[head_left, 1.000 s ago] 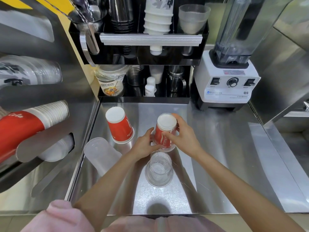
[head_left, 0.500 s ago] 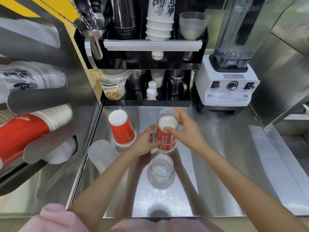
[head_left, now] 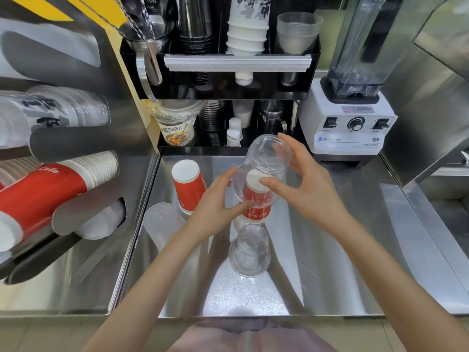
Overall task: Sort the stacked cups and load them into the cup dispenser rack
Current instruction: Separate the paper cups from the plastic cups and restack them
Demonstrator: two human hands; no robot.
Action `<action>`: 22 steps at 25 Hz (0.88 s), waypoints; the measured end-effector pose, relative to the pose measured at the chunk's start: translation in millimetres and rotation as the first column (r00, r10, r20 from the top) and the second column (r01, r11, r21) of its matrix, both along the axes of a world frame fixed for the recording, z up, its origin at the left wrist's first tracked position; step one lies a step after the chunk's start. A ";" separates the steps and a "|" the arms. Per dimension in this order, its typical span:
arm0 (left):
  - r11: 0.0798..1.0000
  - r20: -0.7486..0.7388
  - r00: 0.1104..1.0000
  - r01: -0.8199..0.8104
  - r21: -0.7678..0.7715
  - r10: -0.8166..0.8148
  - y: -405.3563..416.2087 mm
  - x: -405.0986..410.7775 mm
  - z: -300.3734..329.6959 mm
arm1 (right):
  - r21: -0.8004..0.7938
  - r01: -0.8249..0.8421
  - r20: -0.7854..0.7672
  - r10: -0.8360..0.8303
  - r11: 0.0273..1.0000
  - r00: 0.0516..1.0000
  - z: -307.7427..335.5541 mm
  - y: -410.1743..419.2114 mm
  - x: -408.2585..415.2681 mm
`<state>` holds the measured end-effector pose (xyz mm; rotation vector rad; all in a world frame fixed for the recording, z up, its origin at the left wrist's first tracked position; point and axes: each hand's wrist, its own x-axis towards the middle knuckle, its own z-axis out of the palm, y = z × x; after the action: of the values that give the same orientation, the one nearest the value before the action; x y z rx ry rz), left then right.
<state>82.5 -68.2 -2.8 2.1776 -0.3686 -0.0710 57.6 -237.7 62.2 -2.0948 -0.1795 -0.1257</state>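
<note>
Counter: two red cups (head_left: pixel 189 190), two clear cups (head_left: pixel 265 162), one frosted cup (head_left: pixel 162 224).

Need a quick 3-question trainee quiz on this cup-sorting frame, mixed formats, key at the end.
1. True or false: the clear cup in the right hand has fully cleared the red paper cup beneath it.
2. Which hand steadies that red cup? A) left hand B) right hand C) neither
3. Fill in: a second red cup stands upside down on the steel ____, apart from both hands.

Key: 1 false, its rim still surrounds the red cup's top; 2 A; 3 counter.
</note>
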 end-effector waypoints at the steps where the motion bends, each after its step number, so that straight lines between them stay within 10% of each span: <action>1: 1.000 0.023 1.000 -0.002 -0.004 0.002 1.2 -5.8 3.1 | 0.003 -0.004 0.004 0.004 1.000 1.000 3.2 0.1 -5.9; 22: 0.989 -0.173 0.984 -0.010 0.148 0.036 18.8 -64.2 -77.4 | -0.031 -0.066 -0.228 0.057 0.997 0.972 -69.6 20.5 -49.6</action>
<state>18.4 -49.4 -80.2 2.2996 -0.2440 -0.2839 8.0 -217.2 -7.4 -2.1210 -0.1089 0.1561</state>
